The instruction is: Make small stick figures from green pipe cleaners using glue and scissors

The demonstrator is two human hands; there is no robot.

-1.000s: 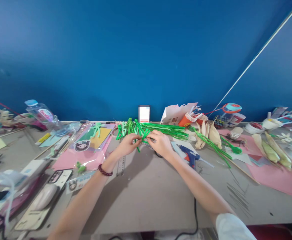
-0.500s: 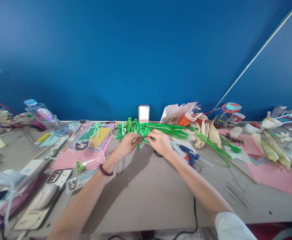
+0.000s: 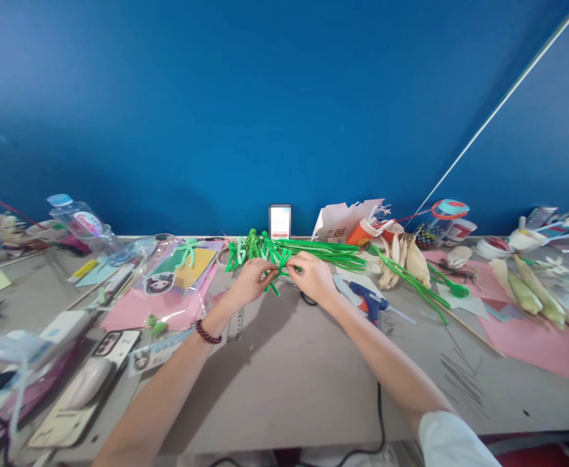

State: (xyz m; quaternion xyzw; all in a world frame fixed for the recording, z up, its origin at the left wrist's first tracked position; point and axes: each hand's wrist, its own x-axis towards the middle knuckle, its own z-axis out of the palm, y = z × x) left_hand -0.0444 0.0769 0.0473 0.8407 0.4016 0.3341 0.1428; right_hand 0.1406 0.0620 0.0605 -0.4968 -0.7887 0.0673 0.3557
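Between my two hands is a small piece made of crossed green pipe cleaners (image 3: 283, 261), its short ends sticking out above and below the fingers. My left hand (image 3: 255, 279) pinches it from the left, and a dark red bead bracelet is on that wrist. From the right, my right hand (image 3: 312, 279) pinches the same piece between thumb and forefinger. Just behind them lie several twisted green pipe-cleaner shapes (image 3: 252, 245) and a bundle of long straight green pipe cleaners (image 3: 330, 251). The fingers partly hide the held piece.
A blue glue gun (image 3: 372, 305) lies right of my right forearm, its black cord running down. Left are pink paper sheets (image 3: 133, 311), a phone (image 3: 113, 344) and a mouse (image 3: 89, 383). Dried husks (image 3: 416, 266) and paper cups (image 3: 362, 232) stand along the blue wall.
The lower ends of the green pipe cleaners have shifted and now spread apart below my fingers. Both hands keep nearly the same place and grip.
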